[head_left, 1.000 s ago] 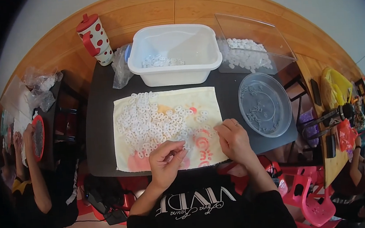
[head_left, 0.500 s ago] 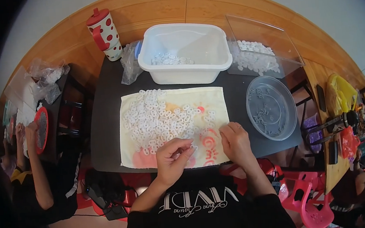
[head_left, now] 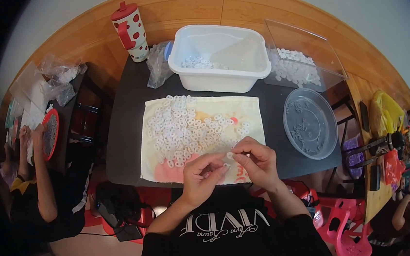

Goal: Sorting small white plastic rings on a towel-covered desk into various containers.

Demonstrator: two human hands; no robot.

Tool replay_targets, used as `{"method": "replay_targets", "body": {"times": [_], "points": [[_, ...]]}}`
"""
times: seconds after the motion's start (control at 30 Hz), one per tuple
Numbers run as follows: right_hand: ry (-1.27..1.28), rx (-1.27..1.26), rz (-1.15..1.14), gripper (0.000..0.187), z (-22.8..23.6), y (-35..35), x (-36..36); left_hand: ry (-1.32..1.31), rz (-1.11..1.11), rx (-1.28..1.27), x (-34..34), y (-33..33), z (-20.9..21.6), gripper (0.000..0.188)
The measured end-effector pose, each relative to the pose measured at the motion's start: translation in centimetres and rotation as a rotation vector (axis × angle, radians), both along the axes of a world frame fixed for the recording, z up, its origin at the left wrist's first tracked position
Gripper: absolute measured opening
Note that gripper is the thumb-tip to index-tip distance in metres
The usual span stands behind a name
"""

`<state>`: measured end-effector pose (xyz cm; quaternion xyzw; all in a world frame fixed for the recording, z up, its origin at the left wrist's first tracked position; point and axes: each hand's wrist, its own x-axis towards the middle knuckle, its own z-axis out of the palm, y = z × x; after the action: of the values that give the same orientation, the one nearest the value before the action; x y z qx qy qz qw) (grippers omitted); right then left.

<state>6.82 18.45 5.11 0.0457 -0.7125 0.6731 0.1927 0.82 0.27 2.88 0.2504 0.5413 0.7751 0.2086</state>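
My left hand [head_left: 202, 179] is closed in a pinch on a small white plastic piece at its fingertips, over the near edge of a cream cloth [head_left: 144, 150]. Close beside it, my right hand [head_left: 258, 164] pinches another small white piece [head_left: 230, 155] between thumb and forefinger. The fingertips of both hands nearly meet. Beyond them, many flat white two-holed pieces [head_left: 178, 132] lie spread over the cloth's left and middle. To the right, a round clear tray [head_left: 313, 140] holds small dark metal-looking bits, too small to name.
A white tub [head_left: 220, 80] with more white pieces stands behind the cloth. Right of it is a clear box [head_left: 294, 66] of white discs. A spotted tumbler [head_left: 131, 32] and a plastic bag [head_left: 158, 66] stand back left. Another person works at a red tray [head_left: 54, 121] far left.
My right hand has moved left from the cloth's right edge to meet my left hand, and a white piece now shows at its fingertips. The whole view has shifted slightly.
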Motion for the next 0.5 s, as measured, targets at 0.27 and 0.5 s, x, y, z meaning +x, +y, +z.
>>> {"method": "replay_targets", "body": {"times": [0.27, 0.5], "points": [[-0.021, 0.056, 0.026, 0.014, 0.0, -0.14, -0.25, 0.011, 0.014, 0.011, 0.02, -0.27, 0.02, 0.035], [-0.057, 0.118, 0.101, 0.015, 0.93, -0.27, -0.45, 0.054, 0.073, 0.002, -0.1, -0.28, -0.34, 0.032]]}}
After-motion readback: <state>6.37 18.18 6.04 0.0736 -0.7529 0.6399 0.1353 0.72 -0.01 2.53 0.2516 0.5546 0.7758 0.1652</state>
